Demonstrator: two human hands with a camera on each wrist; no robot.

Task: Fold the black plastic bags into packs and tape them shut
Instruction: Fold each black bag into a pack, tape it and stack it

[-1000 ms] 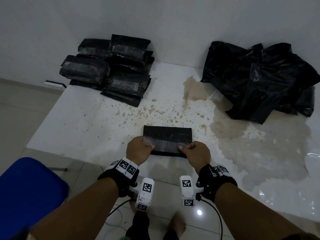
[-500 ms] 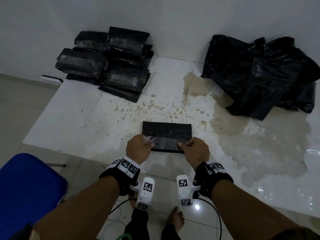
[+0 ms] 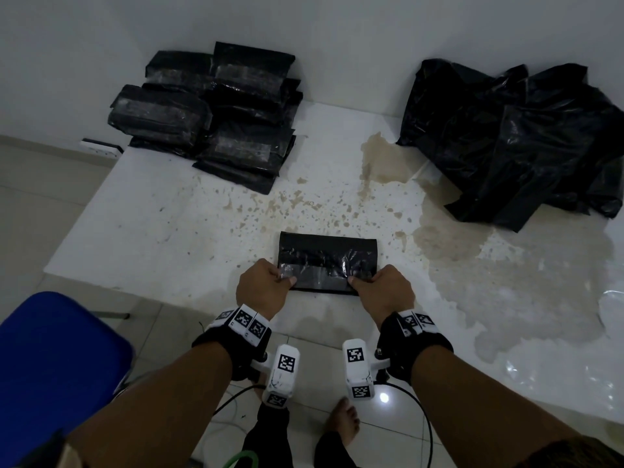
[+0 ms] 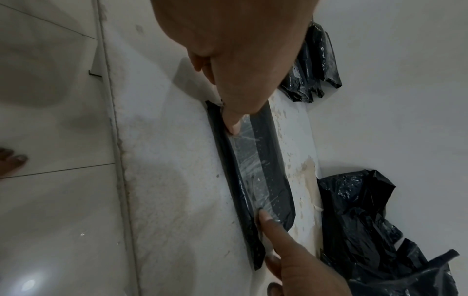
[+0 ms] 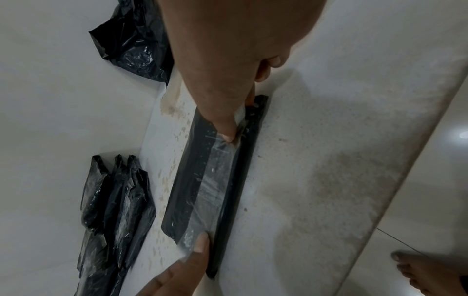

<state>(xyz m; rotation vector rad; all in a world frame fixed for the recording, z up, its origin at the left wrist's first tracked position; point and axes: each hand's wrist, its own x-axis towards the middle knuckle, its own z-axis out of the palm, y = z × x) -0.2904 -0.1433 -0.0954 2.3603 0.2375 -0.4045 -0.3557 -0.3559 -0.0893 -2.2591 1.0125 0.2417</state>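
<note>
- Platform [image 3: 141, 211]: one low white slab, matt and grainy, blotched with tan stains across its middle and right; a wet sheen lies on its right part. It sits on glossy pale floor tiles against a white wall.
- Loose bags [image 3: 526, 143]: one heap of crumpled, glossy black plastic at the far right of the platform, against the wall. The number of bags in it cannot be told.
- Finished packs [image 3: 216, 116]: a stack of flat rectangular black packs at the far left, each with a strip of shiny clear tape; at least five show, the exact count is unclear.
- Chair seat [image 3: 57, 373]: one blue, smooth, rounded seat at the near left, off the platform.
- Folded pack [image 3: 327, 261]: one flat black rectangle lying at the near edge of the platform, centre. A band of clear tape [image 3: 320, 273], wrinkled and shiny, runs along its length.
- Left hand [image 3: 265, 287]: fingers curled at the pack's left end, thumb tip pressed flat on the tape.
- Right hand [image 3: 385, 290]: fingers curled at the right end, thumb tip pressed on the tape; the tape is puckered there.
</note>
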